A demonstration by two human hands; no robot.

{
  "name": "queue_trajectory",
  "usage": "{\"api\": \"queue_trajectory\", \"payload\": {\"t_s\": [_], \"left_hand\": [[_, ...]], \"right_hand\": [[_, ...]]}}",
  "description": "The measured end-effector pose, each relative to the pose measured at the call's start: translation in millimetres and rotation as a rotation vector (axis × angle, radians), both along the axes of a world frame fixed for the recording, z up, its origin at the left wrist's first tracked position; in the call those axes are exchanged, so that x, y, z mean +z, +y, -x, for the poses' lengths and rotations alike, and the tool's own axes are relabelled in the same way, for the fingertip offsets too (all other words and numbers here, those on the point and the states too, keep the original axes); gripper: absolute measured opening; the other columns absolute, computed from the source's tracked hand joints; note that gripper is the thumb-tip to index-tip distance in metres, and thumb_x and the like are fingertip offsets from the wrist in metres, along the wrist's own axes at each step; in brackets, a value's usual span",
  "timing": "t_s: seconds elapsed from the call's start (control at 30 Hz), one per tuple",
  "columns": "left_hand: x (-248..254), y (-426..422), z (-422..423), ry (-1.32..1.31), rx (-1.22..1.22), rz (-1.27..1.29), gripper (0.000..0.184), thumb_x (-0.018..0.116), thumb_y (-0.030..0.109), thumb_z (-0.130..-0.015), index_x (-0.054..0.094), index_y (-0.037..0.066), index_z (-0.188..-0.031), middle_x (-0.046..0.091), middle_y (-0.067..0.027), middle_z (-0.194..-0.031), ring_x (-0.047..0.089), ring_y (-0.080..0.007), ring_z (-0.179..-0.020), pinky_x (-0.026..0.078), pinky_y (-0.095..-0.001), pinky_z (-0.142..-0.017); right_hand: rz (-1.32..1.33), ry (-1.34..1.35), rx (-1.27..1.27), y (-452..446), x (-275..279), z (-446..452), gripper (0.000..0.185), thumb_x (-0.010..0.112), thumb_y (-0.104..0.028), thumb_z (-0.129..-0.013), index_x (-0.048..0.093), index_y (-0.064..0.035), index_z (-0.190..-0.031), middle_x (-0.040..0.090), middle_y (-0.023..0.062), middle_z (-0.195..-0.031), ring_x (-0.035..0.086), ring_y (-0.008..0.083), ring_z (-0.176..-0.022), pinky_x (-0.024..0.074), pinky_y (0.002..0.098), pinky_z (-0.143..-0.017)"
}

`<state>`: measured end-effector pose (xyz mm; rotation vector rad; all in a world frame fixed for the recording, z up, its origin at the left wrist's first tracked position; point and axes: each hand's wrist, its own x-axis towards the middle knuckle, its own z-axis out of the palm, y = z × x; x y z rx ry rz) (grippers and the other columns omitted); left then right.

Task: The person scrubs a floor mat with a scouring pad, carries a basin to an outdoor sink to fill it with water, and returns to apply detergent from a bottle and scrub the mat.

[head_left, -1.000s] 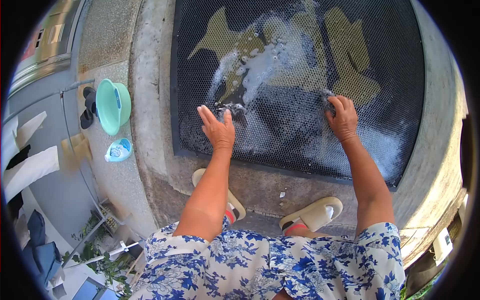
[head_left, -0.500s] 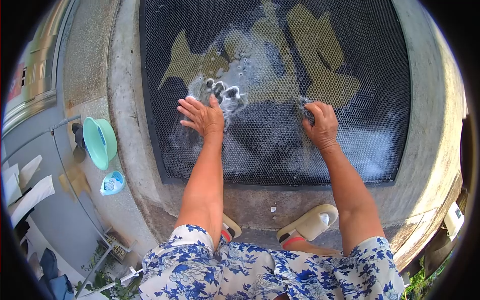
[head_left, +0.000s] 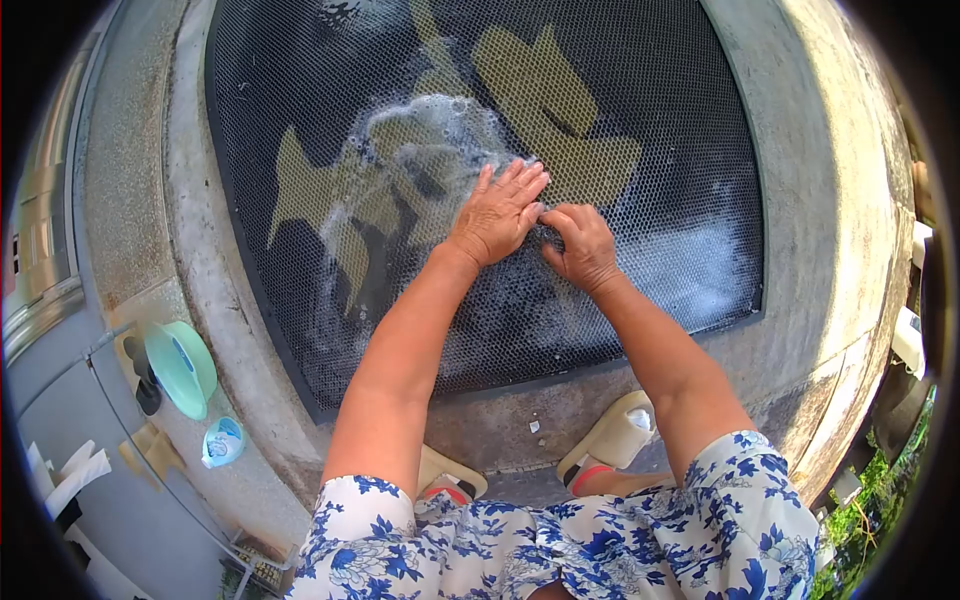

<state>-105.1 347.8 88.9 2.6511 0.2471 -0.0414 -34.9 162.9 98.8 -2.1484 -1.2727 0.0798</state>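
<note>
A black textured mat (head_left: 680,130) with a yellow pattern lies before me, wet and soapy. My left hand (head_left: 497,212) rests flat on it, fingers stretched out and close together, right of the patch of suds (head_left: 400,150). Against its thumb side, my right hand (head_left: 580,245) is curled with the fingers closed on a grey scouring pad. In this view the pad is mostly hidden beneath the fingers. White foam also spreads across the mat's right part.
On the left stand a mint-green basin (head_left: 190,370) and a small blue container (head_left: 223,442). My slippered feet (head_left: 615,430) stand at the mat's near edge, with small white bits (head_left: 535,427) on the concrete between them. Concrete ground (head_left: 800,200) borders the mat.
My left hand has moved right across the mat, from the suds to beside my right hand. The suds where it was have been spread. The view has shifted to the right.
</note>
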Motion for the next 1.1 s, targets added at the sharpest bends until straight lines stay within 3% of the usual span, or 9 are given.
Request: {"api": "queue_trajectory", "payload": {"t_s": [0.03,0.13,0.3,0.5,0.63,0.73,0.8,0.9,1.1], "left_hand": [[7.7,0.9,-1.0,-0.038,-0.107,0.323,0.057,0.037,0.044,-0.099,0.032,0.014,-0.147,0.023,-0.0014,-0.156,0.015,-0.0356,-0.144,0.010,-0.0573,-0.114],[30.4,45.0,19.5,-0.354,0.417,0.059,0.058,0.039,0.042,-0.100,0.031,0.009,-0.147,0.022,-0.0121,-0.156,0.018,-0.0369,-0.143,0.012,-0.0557,-0.114],[-18.9,137.6,141.5,0.201,1.195,-0.428,0.073,0.037,0.052,-0.097,0.020,0.005,-0.150,0.011,-0.0199,-0.157,0.009,-0.0394,-0.144,0.010,-0.0592,-0.112],[-27.3,72.6,22.3,0.167,0.961,-0.298,0.081,0.030,0.060,-0.095,0.021,0.000,-0.148,0.008,-0.0229,-0.156,0.001,-0.0469,-0.142,0.004,-0.0627,-0.111],[12.6,-10.6,-26.8,0.168,0.205,0.148,0.069,0.030,0.055,-0.098,0.029,0.007,-0.147,0.018,-0.0197,-0.155,0.012,-0.0425,-0.143,0.003,-0.0639,-0.110],[39.4,-14.3,9.6,-0.215,0.415,0.365,0.063,0.036,0.048,-0.099,0.028,0.009,-0.148,0.019,-0.0178,-0.155,0.013,-0.0382,-0.144,0.006,-0.0644,-0.110],[39.6,4.2,68.1,-0.233,0.787,0.035,0.065,0.043,0.042,-0.098,0.025,0.007,-0.149,0.018,-0.0188,-0.155,0.012,-0.0404,-0.144,0.010,-0.0651,-0.109],[8.9,17.0,172.9,0.288,1.237,-0.228,0.083,0.041,0.055,-0.094,0.009,0.005,-0.151,0.002,-0.0219,-0.157,0.003,-0.0446,-0.143,0.010,-0.0679,-0.107],[7.4,-3.2,216.4,0.637,1.002,-0.050,0.100,0.043,0.067,-0.087,0.001,0.003,-0.151,-0.014,-0.0211,-0.156,-0.018,-0.0432,-0.142,-0.001,-0.0702,-0.106]], "right_hand": [[0.005,0.003,-0.012,-0.9,1.7,0.6,0.048,0.077,-0.015,-0.062,0.057,-0.0156,-0.106,0.059,0.0040,-0.101,0.057,0.0246,-0.088,0.0487,0.0373,-0.078],[-0.002,-0.001,0.007,-0.2,3.0,-1.0,0.048,0.077,-0.016,-0.062,0.057,-0.0153,-0.106,0.059,0.0036,-0.100,0.057,0.0239,-0.087,0.0487,0.0368,-0.077],[-0.035,0.024,0.014,-0.1,-3.3,1.8,0.049,0.078,-0.016,-0.062,0.057,-0.0154,-0.106,0.059,0.0036,-0.100,0.057,0.0238,-0.088,0.0487,0.0367,-0.078],[-0.034,-0.008,-0.001,0.8,-6.1,-0.2,0.051,0.078,-0.013,-0.059,0.058,-0.0145,-0.106,0.059,0.0056,-0.102,0.057,0.0255,-0.088,0.0491,0.0371,-0.076],[-0.053,0.011,0.029,3.2,-2.6,-3.2,0.050,0.077,-0.012,-0.059,0.058,-0.0137,-0.105,0.060,0.0060,-0.101,0.058,0.0260,-0.088,0.0488,0.0373,-0.076],[-0.063,-0.011,0.012,2.7,-2.9,-1.8,0.048,0.074,-0.011,-0.059,0.057,-0.0125,-0.104,0.060,0.0063,-0.100,0.057,0.0263,-0.087,0.0485,0.0377,-0.076],[-0.068,-0.017,0.011,2.5,-4.3,-0.6,0.048,0.074,-0.011,-0.060,0.057,-0.0126,-0.104,0.060,0.0064,-0.101,0.057,0.0265,-0.087,0.0485,0.0378,-0.076],[-0.063,-0.054,0.014,4.5,-4.0,0.6,0.047,0.073,-0.011,-0.062,0.056,-0.0129,-0.106,0.060,0.0062,-0.101,0.057,0.0268,-0.087,0.0485,0.0373,-0.075],[-0.146,0.097,0.006,88.1,45.7,60.7,0.042,0.071,-0.009,-0.071,0.055,-0.0110,-0.111,0.060,0.0083,-0.102,0.055,0.0298,-0.092,0.0454,0.0393,-0.081]]}}
